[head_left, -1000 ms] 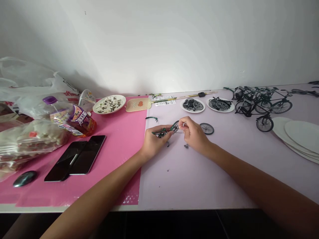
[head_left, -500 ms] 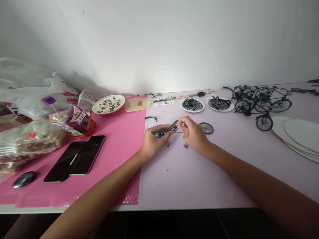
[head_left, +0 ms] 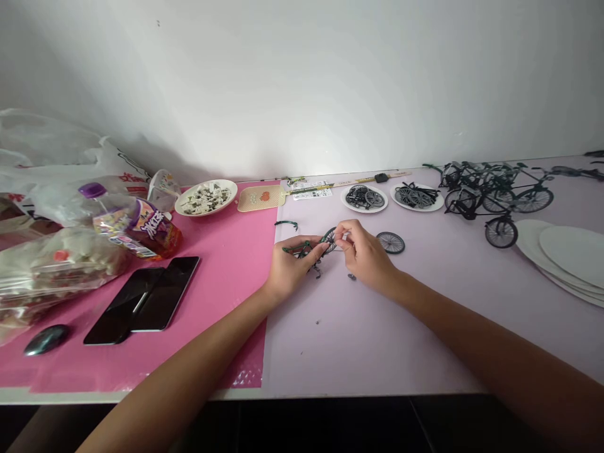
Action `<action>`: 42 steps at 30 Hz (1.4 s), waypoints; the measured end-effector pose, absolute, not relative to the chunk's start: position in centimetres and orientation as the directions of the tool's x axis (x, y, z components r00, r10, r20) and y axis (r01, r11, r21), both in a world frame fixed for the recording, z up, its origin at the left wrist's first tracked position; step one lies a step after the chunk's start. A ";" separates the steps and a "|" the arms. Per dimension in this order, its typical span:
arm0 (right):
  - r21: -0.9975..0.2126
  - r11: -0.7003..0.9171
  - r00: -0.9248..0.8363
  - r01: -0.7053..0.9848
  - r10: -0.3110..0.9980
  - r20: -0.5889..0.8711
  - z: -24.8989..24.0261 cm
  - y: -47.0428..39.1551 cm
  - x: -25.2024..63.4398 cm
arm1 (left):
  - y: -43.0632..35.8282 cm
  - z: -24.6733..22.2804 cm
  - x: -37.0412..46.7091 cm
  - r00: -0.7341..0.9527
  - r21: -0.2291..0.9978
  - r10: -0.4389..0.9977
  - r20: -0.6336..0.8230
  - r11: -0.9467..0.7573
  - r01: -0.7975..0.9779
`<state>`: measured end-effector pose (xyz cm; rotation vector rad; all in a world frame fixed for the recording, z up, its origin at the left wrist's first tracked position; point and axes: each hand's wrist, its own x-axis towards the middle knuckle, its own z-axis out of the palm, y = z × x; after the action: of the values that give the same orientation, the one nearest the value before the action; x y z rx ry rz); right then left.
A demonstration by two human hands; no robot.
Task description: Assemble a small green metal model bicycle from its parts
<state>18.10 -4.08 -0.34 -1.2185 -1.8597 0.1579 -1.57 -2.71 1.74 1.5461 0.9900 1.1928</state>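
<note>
A small dark-green model bicycle frame, with a grey spoked wheel at its right end, is held by my left hand. My right hand is pinched at the wheel's right side; whatever its fingertips hold is too small to make out. A loose wheel lies flat just right of my right hand. Below that hand is a small grey part, and a green curved part rests behind my left hand. A tiny piece lies nearer the front edge.
Two plates of wheels and black parts stand at the back. Assembled model bicycles and stacked white plates are on the right. Phones, a bottle, bags and a bowl of white pieces occupy the left.
My right fingertips have moved slightly left, closer to the wheel's centre. The held bicycle has tilted a little in my left hand, and its thumb sits nearer the wheel.
</note>
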 end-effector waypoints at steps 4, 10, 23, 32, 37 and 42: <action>-0.534 0.555 -0.139 0.638 0.765 0.629 -0.5 -4.0 18.0 | -2.6 1.9 -1.6 0.193 0.966 0.952 0.236 -0.252 0.059; -0.535 0.605 -0.148 0.591 0.733 0.664 -0.3 -4.1 17.8 | -1.9 1.7 -1.8 0.151 0.975 0.964 0.220 -0.224 0.011; -0.604 0.561 0.002 0.567 0.732 0.682 -0.1 -4.1 17.6 | -1.5 2.2 -2.1 0.186 0.993 0.978 0.092 -0.076 -0.090; -0.810 0.374 0.047 0.452 0.897 0.441 0.5 -4.5 17.1 | -1.8 2.4 -2.1 0.227 0.992 0.967 0.118 -0.104 -0.072; -0.910 0.244 0.061 0.334 0.958 0.280 0.7 -4.7 16.9 | -1.9 2.4 -2.0 0.204 0.992 0.971 0.123 -0.116 -0.046; -0.939 0.208 0.064 0.275 0.970 0.233 0.7 -4.5 16.8 | -1.8 2.3 -2.1 0.195 0.992 0.973 0.124 -0.121 -0.027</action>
<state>16.85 -4.52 0.66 -1.2715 -1.4272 0.8315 -2.14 -1.82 2.27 1.3741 0.9895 1.1554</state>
